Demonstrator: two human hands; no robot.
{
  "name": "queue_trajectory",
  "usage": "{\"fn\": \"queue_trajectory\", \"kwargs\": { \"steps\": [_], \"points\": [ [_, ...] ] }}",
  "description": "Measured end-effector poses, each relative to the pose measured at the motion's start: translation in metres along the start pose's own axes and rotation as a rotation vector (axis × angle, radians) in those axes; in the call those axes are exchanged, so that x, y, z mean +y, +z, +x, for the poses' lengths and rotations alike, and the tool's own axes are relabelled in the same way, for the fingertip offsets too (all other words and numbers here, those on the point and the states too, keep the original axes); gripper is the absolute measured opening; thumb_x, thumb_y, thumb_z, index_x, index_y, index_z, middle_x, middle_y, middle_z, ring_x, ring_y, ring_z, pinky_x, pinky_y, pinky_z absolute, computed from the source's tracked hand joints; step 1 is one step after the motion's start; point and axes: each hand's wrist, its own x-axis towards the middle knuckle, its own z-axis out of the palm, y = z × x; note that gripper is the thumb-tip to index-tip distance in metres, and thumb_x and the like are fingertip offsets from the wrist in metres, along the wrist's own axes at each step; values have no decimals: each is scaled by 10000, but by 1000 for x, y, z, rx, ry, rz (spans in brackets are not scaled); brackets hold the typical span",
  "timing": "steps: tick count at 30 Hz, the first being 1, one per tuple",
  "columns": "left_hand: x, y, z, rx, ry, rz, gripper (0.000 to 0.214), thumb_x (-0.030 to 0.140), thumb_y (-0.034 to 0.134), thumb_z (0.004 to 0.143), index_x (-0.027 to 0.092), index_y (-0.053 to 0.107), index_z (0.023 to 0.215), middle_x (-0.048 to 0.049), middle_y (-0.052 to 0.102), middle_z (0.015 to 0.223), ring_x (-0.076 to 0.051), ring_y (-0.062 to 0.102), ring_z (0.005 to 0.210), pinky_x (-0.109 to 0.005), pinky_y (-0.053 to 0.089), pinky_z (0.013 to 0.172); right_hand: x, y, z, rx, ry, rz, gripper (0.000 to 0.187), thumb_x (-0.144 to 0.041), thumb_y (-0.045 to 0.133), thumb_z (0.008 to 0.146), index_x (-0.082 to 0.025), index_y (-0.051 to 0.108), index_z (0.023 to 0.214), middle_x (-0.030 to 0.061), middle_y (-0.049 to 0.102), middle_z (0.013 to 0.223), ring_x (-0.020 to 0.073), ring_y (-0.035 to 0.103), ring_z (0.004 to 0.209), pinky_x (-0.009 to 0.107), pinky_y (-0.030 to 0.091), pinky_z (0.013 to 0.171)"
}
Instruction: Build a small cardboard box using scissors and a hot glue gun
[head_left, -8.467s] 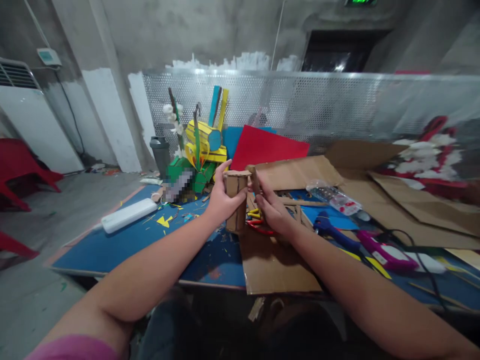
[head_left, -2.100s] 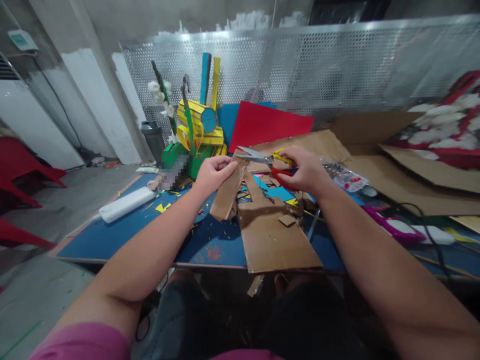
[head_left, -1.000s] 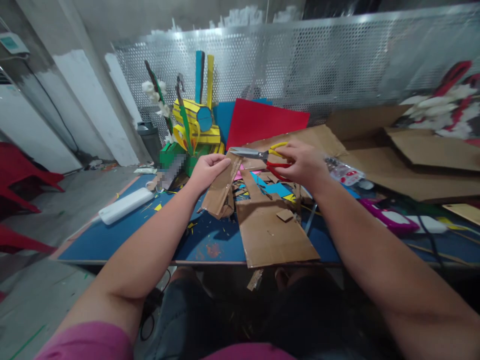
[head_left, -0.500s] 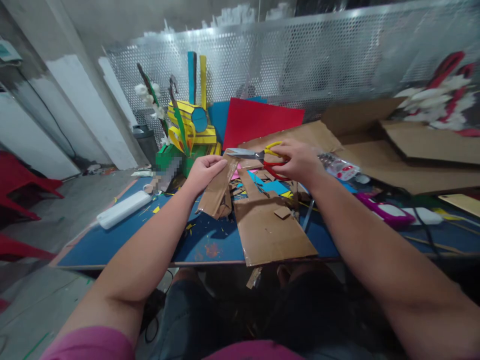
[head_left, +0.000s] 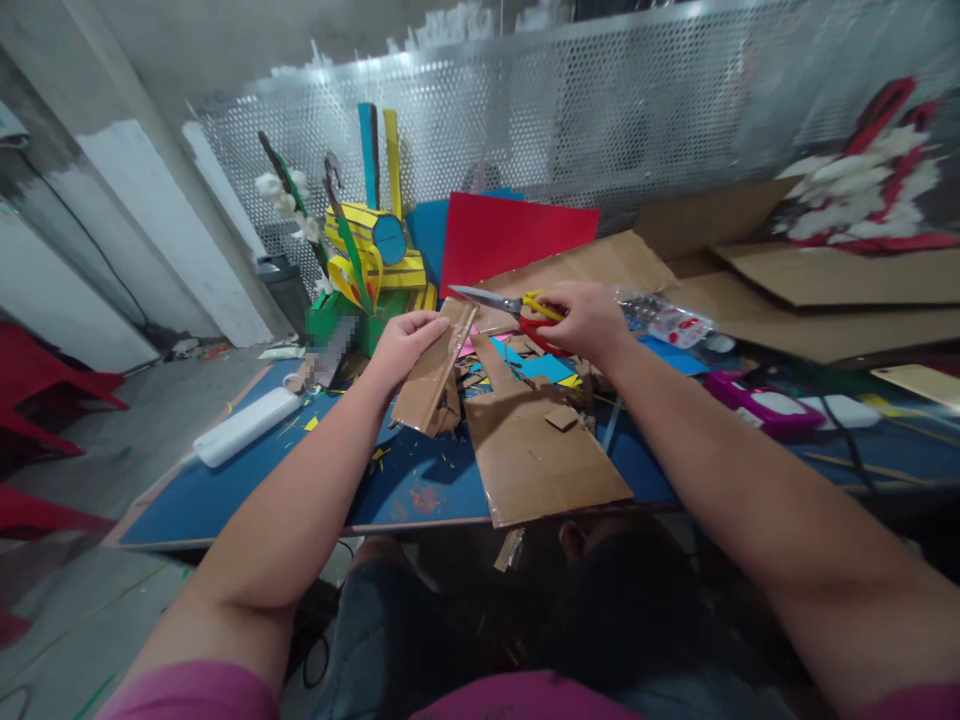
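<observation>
My left hand [head_left: 409,345] pinches the upper left edge of a narrow cardboard strip [head_left: 433,375] with shiny clear tape along it. In my right hand [head_left: 589,318] is a pair of scissors [head_left: 511,305] with yellow and red handles. The blades point left, just above the strip's upper end; whether they touch it I cannot tell. Beneath my hands lie paper and cardboard scraps [head_left: 517,365], brown, blue, pink and yellow. Nearer to me, a larger cut cardboard piece [head_left: 551,465] with a narrow upright tab overhangs the table's front edge, a small cardboard square [head_left: 561,417] on top.
On the blue table [head_left: 247,500] a white power strip [head_left: 247,425] lies at left. Behind stand a yellow-striped paper model [head_left: 367,235] and a red sheet [head_left: 517,245]. A plastic bottle [head_left: 667,322], a purple object [head_left: 757,405] and large cardboard sheets [head_left: 765,310] are at right.
The scissors have drawn slightly back and up from the strip's top end, and the handles have closed a little. The strip stays in my left hand. The whole view has shifted slightly.
</observation>
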Motion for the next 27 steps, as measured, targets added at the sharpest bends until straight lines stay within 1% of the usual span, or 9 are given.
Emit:
{"fn": "queue_trajectory", "kwargs": {
  "steps": [2,4,6,8,13,18,23,27],
  "points": [
    [2,2,-1,-11,8,-15,500,601,948,726,171,836,954,-39,815,810,-166,705,661,-249,510,594,-2,1,-2,38,70,43,281,-489,841,806,-223,785,877,102,787,879,280,662,792,404,473,713],
    [3,3,-1,-6,22,-25,494,600,955,713,175,831,932,-36,814,810,-161,696,658,-249,510,598,-4,0,-3,54,91,103,378,-558,851,804,-216,769,943,114,781,927,287,661,816,403,479,722],
    [4,5,-2,6,34,-30,485,594,953,710,177,831,926,-37,816,816,-160,690,662,-250,508,601,-6,-3,-4,43,52,140,412,-586,849,805,-221,745,966,116,768,959,293,660,840,406,483,737],
    [4,5,-2,17,59,-18,469,584,940,725,177,836,934,-41,820,827,-164,688,673,-253,507,608,-8,-4,-3,28,-3,126,421,-589,850,800,-226,735,980,117,756,978,301,658,859,411,482,744],
    [2,4,-2,30,155,72,390,531,897,776,169,839,907,-37,790,789,-148,640,665,-245,454,603,-9,-5,-2,20,-99,48,377,-455,831,795,-208,775,1074,139,753,1043,341,682,949,436,514,802],
    [0,3,-3,20,190,111,361,528,864,817,177,828,894,-9,716,698,-127,563,601,-241,388,568,-5,-6,0,33,-114,23,314,-373,836,786,-216,813,1057,125,756,1044,319,687,930,422,528,786],
    [2,5,-4,14,196,117,368,538,872,799,185,830,891,-25,744,721,-147,596,625,-251,414,569,-6,-9,1,49,-98,6,279,-389,824,838,-220,845,1059,119,776,1059,306,710,938,421,532,789],
    [4,7,-5,41,180,103,391,553,884,769,180,817,867,-29,762,745,-157,622,655,-258,447,587,-10,-14,1,45,-102,1,237,-382,795,880,-212,859,1033,136,800,1064,322,738,983,427,547,819]
  ]
}}
